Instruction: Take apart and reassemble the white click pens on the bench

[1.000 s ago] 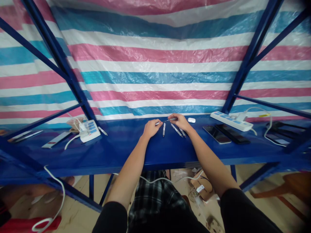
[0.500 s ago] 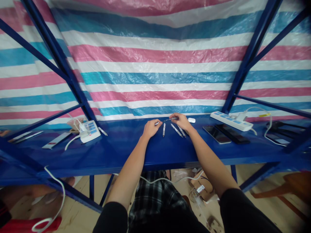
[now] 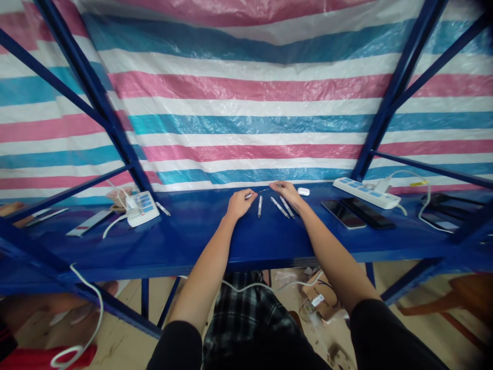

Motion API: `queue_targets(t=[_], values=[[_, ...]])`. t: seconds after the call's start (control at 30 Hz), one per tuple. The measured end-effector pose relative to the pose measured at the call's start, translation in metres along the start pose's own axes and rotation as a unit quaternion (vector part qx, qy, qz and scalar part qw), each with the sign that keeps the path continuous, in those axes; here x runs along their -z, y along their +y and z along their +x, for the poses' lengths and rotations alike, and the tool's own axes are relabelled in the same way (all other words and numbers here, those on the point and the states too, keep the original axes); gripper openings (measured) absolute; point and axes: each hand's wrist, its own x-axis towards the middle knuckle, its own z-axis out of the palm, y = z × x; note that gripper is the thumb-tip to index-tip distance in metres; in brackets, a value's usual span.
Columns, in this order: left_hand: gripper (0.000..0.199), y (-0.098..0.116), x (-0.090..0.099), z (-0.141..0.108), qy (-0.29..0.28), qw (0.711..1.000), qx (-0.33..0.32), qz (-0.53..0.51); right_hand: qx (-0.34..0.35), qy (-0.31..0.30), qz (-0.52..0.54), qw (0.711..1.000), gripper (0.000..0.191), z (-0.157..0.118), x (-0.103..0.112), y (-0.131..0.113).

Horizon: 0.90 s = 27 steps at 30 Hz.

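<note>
My left hand is closed on a pen part above the blue tabletop. Opposite it, my right hand pinches a dark, slim piece whose thin tip points toward the left hand; its shape is partly hidden by the fingers. A white-grey pen lies between the hands, apart from both. Two more pens, one beside the other, lie slanted just below my right hand. A small white case rests to the right of that hand.
Two phones, one beside another, lie at right near a white power strip. At left are another power strip, a pen and a flat silver object. Part of another person's hand shows far left.
My right hand has shifted slightly, and the piece in it is more covered by the fingers. My left hand has stayed nearly still. The other person's hand at far left shows more.
</note>
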Motion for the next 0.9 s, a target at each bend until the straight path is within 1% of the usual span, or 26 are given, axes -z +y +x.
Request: queue_targets(t=[0.07,0.17,0.3,0.4,0.5,0.73,0.9], values=[[0.028,0.001,0.000,0.000,-0.001,1.000,-0.002,-0.001,-0.022,-0.008,0.018,1.000,0.046,-0.003,-0.003,-0.004],[0.028,0.001,0.000,0.000,-0.007,1.000,-0.002,0.007,-0.022,-0.026,0.019,0.999,0.042,-0.006,-0.007,-0.009],[0.027,0.002,0.000,-0.001,-0.017,1.000,-0.011,0.016,0.007,-0.031,-0.017,0.999,0.039,-0.007,-0.008,-0.011],[0.025,0.003,0.000,-0.001,-0.022,1.000,-0.014,0.016,0.046,-0.054,-0.045,0.996,0.038,-0.008,-0.011,-0.012],[0.026,0.003,0.000,-0.001,-0.027,0.999,-0.010,0.020,0.059,-0.072,-0.060,0.994,0.038,-0.010,-0.014,-0.012],[0.025,0.002,-0.001,0.000,-0.029,0.999,-0.017,0.006,0.055,-0.069,-0.044,0.995,0.040,-0.009,-0.014,-0.007],[0.027,-0.001,-0.001,0.001,-0.035,0.999,-0.039,-0.002,0.067,-0.062,-0.051,0.995,0.038,-0.008,-0.013,-0.005]])
